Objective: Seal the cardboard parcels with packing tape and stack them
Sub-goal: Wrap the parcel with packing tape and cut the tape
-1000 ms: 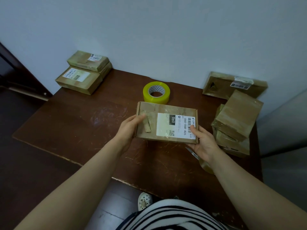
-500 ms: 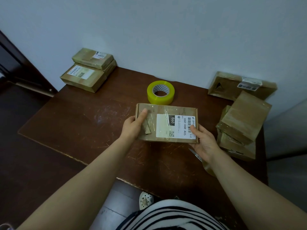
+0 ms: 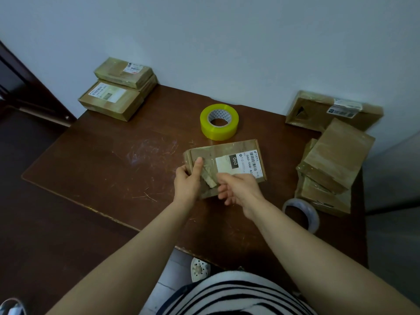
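Left hand (image 3: 187,180) grips parcel (image 3: 227,164) end, right hand (image 3: 241,189) at near edge, grip unclear; rub tape flat, steadying parcel.

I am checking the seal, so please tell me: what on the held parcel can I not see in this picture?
Head view only:
- Near edge of the held parcel: hidden by the left hand and right hand.
- Grip of the right hand: fingers motion-blurred.
- Small print on the shipping label: too small.
- Underside of the held parcel: turned away from the camera.
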`<action>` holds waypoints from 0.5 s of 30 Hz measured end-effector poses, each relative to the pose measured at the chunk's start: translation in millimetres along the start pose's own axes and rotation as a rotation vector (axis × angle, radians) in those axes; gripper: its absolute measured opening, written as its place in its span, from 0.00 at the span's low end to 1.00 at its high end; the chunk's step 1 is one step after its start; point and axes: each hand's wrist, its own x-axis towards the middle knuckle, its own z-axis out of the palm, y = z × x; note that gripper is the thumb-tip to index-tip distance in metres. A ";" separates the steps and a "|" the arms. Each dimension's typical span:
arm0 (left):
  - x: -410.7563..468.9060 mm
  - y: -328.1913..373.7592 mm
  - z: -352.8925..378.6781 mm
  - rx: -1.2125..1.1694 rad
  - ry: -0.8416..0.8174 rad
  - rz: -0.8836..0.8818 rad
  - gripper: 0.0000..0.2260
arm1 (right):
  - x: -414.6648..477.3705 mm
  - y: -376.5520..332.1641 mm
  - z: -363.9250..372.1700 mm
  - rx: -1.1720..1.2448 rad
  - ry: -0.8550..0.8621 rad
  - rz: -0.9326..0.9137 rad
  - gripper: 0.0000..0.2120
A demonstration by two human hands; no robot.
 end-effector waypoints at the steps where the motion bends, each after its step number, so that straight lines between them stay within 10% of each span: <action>1: -1.2 -0.8 1.6 -0.003 0.021 0.007 0.26 | -0.9 0.0 2.5 0.035 -0.019 0.013 0.09; 15: -5.7 1.7 17.0 -0.175 0.125 -0.142 0.26 | 4.0 14.2 2.5 -0.483 0.179 -0.494 0.04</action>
